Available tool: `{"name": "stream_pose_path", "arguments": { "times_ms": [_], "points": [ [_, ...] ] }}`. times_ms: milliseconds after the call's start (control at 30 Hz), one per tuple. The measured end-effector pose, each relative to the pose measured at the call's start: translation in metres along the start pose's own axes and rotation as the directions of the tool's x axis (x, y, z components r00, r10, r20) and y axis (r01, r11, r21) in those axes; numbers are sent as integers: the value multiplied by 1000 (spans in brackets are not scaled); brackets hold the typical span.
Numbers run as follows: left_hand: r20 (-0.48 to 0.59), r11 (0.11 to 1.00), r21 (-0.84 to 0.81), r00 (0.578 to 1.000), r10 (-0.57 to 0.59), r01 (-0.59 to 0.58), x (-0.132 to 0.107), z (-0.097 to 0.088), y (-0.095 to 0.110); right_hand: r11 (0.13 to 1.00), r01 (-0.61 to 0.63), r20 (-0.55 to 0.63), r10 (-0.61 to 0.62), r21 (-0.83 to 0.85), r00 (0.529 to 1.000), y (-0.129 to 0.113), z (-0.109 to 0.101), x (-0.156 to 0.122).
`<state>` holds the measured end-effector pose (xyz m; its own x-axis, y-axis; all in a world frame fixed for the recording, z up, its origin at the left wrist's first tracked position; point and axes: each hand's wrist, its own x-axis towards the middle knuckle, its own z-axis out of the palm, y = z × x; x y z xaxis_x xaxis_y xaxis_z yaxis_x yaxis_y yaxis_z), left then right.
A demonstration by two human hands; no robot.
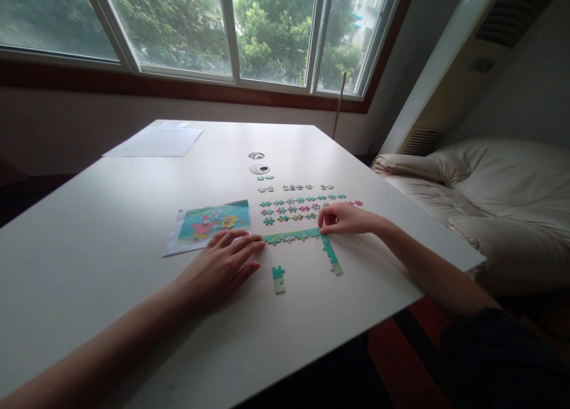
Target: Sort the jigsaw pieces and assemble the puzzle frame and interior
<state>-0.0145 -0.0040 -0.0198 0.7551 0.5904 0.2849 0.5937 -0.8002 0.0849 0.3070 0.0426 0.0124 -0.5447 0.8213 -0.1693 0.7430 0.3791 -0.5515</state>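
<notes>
A joined strip of green jigsaw edge pieces (291,236) lies on the white table, with a side strip (330,253) running toward me from its right end. My left hand (231,251) rests with fingers spread, its fingertips at the strip's left end. At the right corner, my right hand (342,218) is closed in a pinch, thumb and forefinger on or just above the puzzle; what lies between the fingertips is hidden. Below the strip sits a small joined pair of pieces (278,279). Loose puzzle pieces (291,209) stand in rows beyond, partly covered by my right hand.
A cartoon picture sheet (209,224) lies left of the puzzle. Farther back are two round metallic-looking discs (259,169) and white paper (155,142). The table's right edge (445,278) borders a pale leather sofa (494,231). Windows line the far wall.
</notes>
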Motion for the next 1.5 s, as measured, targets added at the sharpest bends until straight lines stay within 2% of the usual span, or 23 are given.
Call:
{"name": "stream_pose_path", "arguments": {
  "times_ms": [500,800,967,1233,1500],
  "points": [
    [-9,1000,24,1000,-15,15,-3,-1,-4,998,49,43,-47,-34,998,-2,-10,-9],
    [13,1000,16,1000,-11,11,-3,-1,-4,998,47,191,-40,-34,981,-6,-10,-14],
    [10,1000,0,1000,-26,26,-4,1,-5,997,25,178,-10,-78,984,-11,-7,-14],
    [16,1000,7,1000,-15,15,-3,1,-6,1000,4,196,2,-28,981,-7,-6,-12],
    [18,1000,26,1000,-3,3,-4,2,-6,997,61,162,-53,-47,985,-3,-7,-10]
  ]
}}
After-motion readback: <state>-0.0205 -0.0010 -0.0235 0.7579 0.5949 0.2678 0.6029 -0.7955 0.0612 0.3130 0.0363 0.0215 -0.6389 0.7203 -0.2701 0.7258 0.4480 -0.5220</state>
